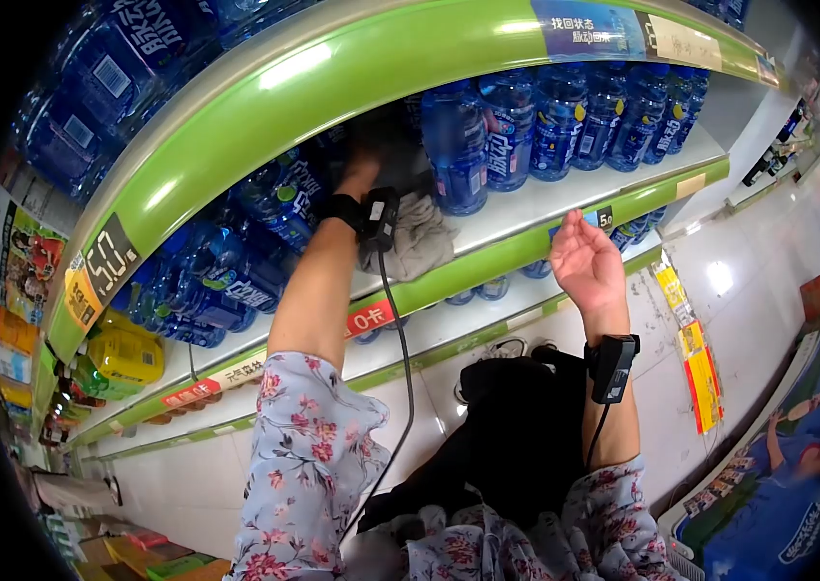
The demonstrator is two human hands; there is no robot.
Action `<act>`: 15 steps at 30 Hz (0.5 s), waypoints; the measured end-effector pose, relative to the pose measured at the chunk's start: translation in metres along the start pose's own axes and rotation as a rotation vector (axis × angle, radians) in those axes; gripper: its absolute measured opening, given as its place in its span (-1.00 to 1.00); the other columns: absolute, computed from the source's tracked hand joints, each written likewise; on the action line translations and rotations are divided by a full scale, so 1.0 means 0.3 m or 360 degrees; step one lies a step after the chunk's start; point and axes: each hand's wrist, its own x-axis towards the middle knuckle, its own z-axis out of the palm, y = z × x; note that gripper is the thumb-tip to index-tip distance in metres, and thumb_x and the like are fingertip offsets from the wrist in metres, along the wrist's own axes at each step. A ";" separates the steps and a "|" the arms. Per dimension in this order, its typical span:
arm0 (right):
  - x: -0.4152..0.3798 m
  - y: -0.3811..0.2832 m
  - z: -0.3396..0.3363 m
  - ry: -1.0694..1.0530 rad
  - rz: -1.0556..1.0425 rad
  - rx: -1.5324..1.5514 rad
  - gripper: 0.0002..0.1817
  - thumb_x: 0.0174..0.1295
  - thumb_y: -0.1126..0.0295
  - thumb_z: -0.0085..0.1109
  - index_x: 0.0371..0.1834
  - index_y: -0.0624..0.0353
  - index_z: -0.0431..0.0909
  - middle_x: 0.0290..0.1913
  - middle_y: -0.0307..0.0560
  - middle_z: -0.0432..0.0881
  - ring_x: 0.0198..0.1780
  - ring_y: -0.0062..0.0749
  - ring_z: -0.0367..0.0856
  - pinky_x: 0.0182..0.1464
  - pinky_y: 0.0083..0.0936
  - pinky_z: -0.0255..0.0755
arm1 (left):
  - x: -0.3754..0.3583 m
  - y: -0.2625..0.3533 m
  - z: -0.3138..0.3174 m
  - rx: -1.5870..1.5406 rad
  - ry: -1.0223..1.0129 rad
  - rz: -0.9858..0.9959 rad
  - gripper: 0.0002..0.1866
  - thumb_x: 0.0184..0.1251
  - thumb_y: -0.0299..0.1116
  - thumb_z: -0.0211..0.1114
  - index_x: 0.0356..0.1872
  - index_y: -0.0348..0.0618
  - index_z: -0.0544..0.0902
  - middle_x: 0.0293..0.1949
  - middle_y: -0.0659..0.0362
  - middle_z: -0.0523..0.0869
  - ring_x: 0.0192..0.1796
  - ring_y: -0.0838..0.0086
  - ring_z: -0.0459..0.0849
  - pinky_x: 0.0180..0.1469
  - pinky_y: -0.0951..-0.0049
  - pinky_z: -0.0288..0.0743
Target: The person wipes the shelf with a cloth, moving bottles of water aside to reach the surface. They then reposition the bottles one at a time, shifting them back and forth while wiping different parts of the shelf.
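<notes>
My left hand (362,171) reaches deep into the gap between blue drink bottles on the shelf. Shadow hides its fingers, so I cannot see what they touch. A crumpled grey-beige cloth (415,235) lies on the white shelf board (487,215) just by my left wrist. To the right of the gap stands an upright blue bottle (455,150) at the front of a row. On the left, more blue bottles (279,198) border the gap. My right hand (587,259), palm up with loosely curved fingers and nothing in it, is beside the green shelf edge (526,244).
A green upper shelf edge (371,60) arches over the gap, with large blue bottles (129,73) above it. Yellow bottles (126,351) stand at the left. A cable (408,358) runs from my left wrist device. A blue poster display (807,455) is at the right.
</notes>
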 end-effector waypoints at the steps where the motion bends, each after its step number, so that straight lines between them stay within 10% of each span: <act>1: -0.003 -0.006 -0.005 -0.0019 0.0005 0.0005 -0.85 0.27 0.45 -0.03 -0.13 0.20 0.47 -0.20 -0.18 0.61 -0.24 -0.44 0.58 -0.19 -0.55 0.46 | 0.010 -0.036 0.019 0.0085 0.0126 0.0013 -0.46 0.28 -0.28 0.07 0.27 -0.22 0.27 0.28 -0.10 0.31 0.31 0.14 0.29 0.29 0.31 0.22; 8: 0.003 -0.048 -0.021 -0.0163 0.0002 0.0007 -0.84 0.28 0.46 -0.06 -0.13 0.22 0.47 -0.23 -0.16 0.62 -0.25 -0.42 0.58 -0.20 -0.53 0.47 | -0.107 0.156 -0.117 0.0490 -0.0052 -0.0243 -0.61 0.16 -0.24 0.19 -0.03 -0.27 0.55 -0.02 -0.13 0.56 0.03 0.02 0.53 0.11 0.22 0.39; 10: 0.007 -0.045 -0.019 -0.0154 0.0018 -0.0001 -0.84 0.28 0.47 -0.06 -0.13 0.22 0.47 -0.23 -0.15 0.62 -0.26 -0.42 0.58 -0.21 -0.52 0.47 | -0.282 0.268 -0.088 0.0025 0.0215 0.0070 -0.59 0.10 -0.17 0.24 -0.07 -0.21 0.58 -0.05 -0.08 0.59 0.01 0.00 0.51 0.10 0.21 0.39; 15: -0.014 -0.010 -0.053 -0.0102 0.0126 -0.0003 -0.84 0.28 0.47 -0.06 -0.14 0.23 0.47 -0.25 -0.16 0.62 -0.27 -0.42 0.59 -0.21 -0.53 0.47 | -0.476 0.370 -0.100 0.0623 0.0012 0.0253 -0.62 0.04 -0.15 0.28 -0.17 -0.19 0.62 -0.17 -0.02 0.64 0.00 0.09 0.52 0.09 0.27 0.39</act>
